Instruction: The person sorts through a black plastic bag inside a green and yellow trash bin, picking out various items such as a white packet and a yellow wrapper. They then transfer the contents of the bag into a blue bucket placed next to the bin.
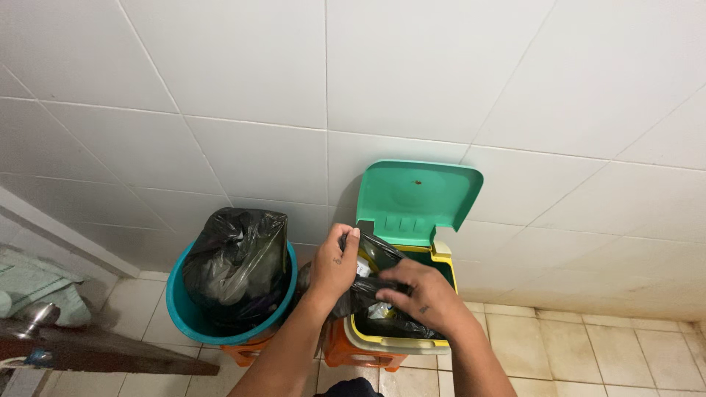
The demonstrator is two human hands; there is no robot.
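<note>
Presently, 2 hands work at the mouth of a small yellow bin [444, 263] with a green flip lid [415, 198] standing open against the white tiled wall [220, 81]. The bin sits on an orange stool [353, 354] on the tiled floor [588, 353], hard against the wall's foot.

Left hand [334, 265]: fingers curled closed, pinching a fold of the black bin liner [382, 254] at the bin's left rim and lifting it slightly. Right hand [423, 294]: fingers bent and closed over more of the liner's gathered plastic above the bin's opening.

Handling, judged: the liner is thin, soft, glossy film; it crumples, offers no stiffness, and probably slips or tears under a hard pull. Best hold looks to be the bunched top edge, gathered thick, not a single layer. Weight unknown; some pale scraps [381, 310] show inside.

Left of it, touching or nearly so, a teal bucket [184, 312] holds a second full black bag [235, 265], on another orange stool [246, 351].

Not resolved: the bin's depth and contents, hidden by the right hand and plastic; both stools cut off by arms and the frame edge. Lower left, a metal knob [33, 315] on a dark wooden edge and a pale green cloth [29, 283] are only partly seen.
</note>
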